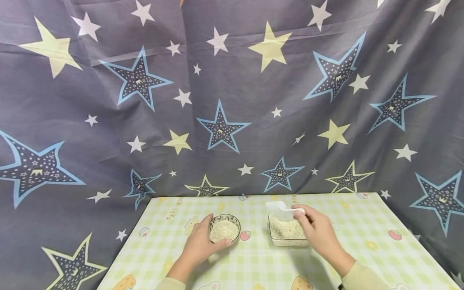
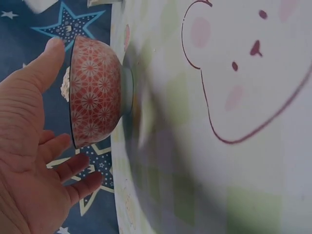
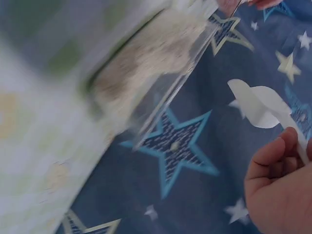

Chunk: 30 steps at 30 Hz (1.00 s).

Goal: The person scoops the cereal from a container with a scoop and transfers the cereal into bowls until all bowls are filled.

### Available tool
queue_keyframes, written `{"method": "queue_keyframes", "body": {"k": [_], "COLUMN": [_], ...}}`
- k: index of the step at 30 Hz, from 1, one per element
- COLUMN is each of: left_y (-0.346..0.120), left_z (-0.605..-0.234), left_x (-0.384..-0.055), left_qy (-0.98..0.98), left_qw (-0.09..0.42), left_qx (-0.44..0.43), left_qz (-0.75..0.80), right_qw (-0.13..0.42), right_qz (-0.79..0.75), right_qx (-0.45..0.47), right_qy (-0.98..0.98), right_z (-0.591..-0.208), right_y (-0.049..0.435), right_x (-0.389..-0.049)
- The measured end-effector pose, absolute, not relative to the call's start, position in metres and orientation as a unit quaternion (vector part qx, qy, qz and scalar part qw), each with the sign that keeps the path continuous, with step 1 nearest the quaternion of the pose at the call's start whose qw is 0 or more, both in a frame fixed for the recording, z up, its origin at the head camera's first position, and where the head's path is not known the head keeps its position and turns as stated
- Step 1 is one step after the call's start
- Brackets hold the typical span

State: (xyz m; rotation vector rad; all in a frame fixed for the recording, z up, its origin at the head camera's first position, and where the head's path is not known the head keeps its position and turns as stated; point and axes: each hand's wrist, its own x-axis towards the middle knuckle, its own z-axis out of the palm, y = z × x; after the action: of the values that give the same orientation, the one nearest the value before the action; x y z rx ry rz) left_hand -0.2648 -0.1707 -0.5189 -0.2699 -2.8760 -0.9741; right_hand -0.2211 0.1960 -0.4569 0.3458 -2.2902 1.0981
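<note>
My left hand (image 1: 200,242) rests beside a small round bowl (image 2: 95,92), its thumb and fingers spread on opposite sides of the rim. The bowl is red with a white flower pattern outside and stands on the table, holding pale oat-like flakes (image 1: 224,230). In my right hand (image 1: 319,231) is the handle of a white scoop (image 1: 276,206), pinched between thumb and fingers. The scoop is raised over the far edge of a clear rectangular container (image 1: 290,243), which holds more of the pale flakes (image 3: 146,56). Seen from the right wrist, the scoop's head looks bare.
A green-and-white checked cloth (image 1: 261,264) with cartoon prints covers the table. Behind the far edge hangs a dark curtain (image 1: 239,88) patterned with stars. The container stands to the right of the bowl, with a gap between them.
</note>
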Motion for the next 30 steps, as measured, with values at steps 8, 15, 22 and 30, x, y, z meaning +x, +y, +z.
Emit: {"method": "queue_keyframes", "body": {"k": [8, 15, 22, 30], "left_y": [-0.192, -0.214, -0.236, -0.265], "left_z": [-0.517, -0.523, -0.527, -0.529], "left_x": [-0.253, -0.244, -0.238, -0.231], "left_qy": [-0.946, -0.951, -0.958, -0.965], "left_qw": [0.067, 0.062, 0.062, 0.063], "left_qx": [-0.085, -0.072, -0.055, -0.043], "left_qz": [-0.305, -0.294, -0.276, -0.249], "right_qw": [0.077, -0.035, -0.061, -0.075], "right_qz": [0.560, 0.603, 0.590, 0.555], "right_qx": [-0.071, -0.143, -0.139, -0.123], "right_qy": [-0.822, -0.784, -0.793, -0.819], "right_z": [-0.471, -0.486, -0.497, -0.495], "right_y": [0.246, 0.263, 0.272, 0.295], "right_x": [-0.222, -0.224, -0.222, -0.211]}}
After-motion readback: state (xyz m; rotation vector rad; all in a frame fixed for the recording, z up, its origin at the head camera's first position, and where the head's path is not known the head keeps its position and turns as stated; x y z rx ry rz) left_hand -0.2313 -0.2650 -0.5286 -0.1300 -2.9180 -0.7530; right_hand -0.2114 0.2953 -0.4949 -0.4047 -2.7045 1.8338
